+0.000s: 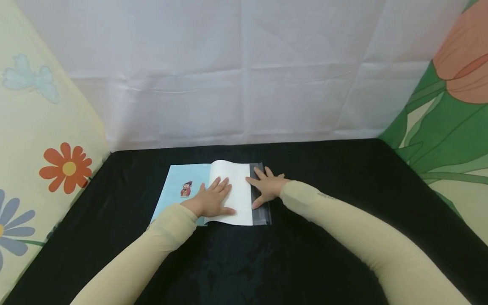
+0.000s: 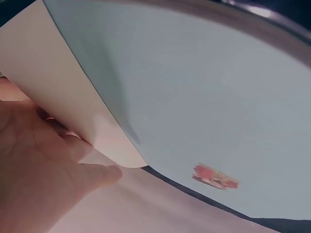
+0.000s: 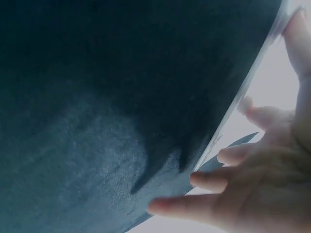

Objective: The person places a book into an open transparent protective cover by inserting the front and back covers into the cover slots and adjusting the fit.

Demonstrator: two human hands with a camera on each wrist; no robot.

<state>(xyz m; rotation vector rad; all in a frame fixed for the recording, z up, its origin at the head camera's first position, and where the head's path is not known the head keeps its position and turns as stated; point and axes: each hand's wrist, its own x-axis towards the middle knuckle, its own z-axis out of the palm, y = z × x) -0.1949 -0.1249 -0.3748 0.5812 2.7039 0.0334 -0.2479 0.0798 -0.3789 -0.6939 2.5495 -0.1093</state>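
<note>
An open booklet lies on the black cloth, with a light blue side (image 1: 177,176) at left and a white page (image 1: 239,180) at right. A small cartoon figure (image 1: 186,189) in red is printed on the blue. My left hand (image 1: 214,201) rests on the white page with fingers spread, near the fold. Beyond the page's right edge, a strip of clear plastic (image 1: 261,217) sticks out. My right hand (image 1: 268,186) lies over this strip, fingers spread and its tips at the page edge. In the left wrist view the white page (image 2: 53,77) bows up beside the left hand.
A black cloth (image 1: 244,262) covers the table. Behind it hangs a creased white sheet (image 1: 244,72). Flower-printed panels stand at both sides, with a red flower (image 1: 68,168) at left and a large tulip (image 1: 465,63) at right.
</note>
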